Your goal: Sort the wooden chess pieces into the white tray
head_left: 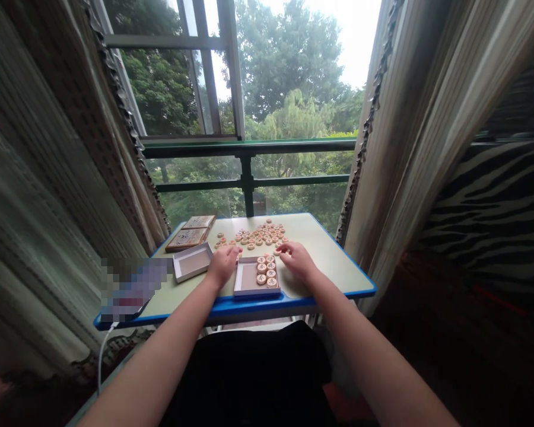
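A shallow open box [247,279] lies at the front of the table, with several round wooden xiangqi pieces [261,267] laid in columns along its right side. Left of the box is my left hand [223,264], its fingers drawn together beside a few loose pieces; what they hold, if anything, is too small to make out. On the other side, my right hand [297,261] pinches a xiangqi piece [277,252] at the near edge of the pile. Many more loose pieces [267,233] are spread across the table behind both hands.
The box lid [192,261] lies open side up on the table [333,267]. Behind it sits a folded wooden case [189,237]. A blurred-out device [136,290] with a white cable [100,362] rests at the left edge. A railing [249,148] and window stand beyond.
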### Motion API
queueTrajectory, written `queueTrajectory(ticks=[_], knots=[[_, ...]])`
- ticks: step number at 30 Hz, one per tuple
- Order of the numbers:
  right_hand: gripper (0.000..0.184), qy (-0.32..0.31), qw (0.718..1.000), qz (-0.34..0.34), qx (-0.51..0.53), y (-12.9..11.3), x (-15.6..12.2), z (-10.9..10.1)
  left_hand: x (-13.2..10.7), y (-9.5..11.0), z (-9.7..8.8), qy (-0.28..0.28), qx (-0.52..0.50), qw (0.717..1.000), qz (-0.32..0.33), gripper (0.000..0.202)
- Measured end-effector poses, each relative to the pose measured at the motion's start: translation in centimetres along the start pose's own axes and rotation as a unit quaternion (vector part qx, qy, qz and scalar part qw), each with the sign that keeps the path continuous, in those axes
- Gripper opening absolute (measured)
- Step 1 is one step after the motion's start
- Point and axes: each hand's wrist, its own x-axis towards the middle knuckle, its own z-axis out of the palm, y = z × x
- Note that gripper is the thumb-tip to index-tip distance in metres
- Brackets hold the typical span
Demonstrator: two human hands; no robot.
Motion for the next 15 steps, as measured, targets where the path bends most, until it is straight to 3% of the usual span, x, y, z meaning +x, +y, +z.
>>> queueTrajectory(ticks=[4,7,12,15], knots=[[0.028,-0.080,0.996,0.007,-0.026,-0.1,3.4,-0.5,2.7,0.5,-0.1,-0.062,0.035,0.997,-0.022,0.032],[0.026,-0.092,0.993,-0.006,-0.069,0.5,6.4,-0.3,5.6,1.0,0.7,-0.137,0.093,0.986,-0.016,0.029],[0.023,-0.076,0.979,-0.115,-0.149,2.7,9.2,1.4,9.1,0.9,3.4,-0.247,0.075,0.965,0.052,0.031],[0.022,-0.071,0.977,-0.143,-0.140,4.1,9.5,2.4,9.7,0.2,4.4,-0.263,0.091,0.953,0.119,0.028]])
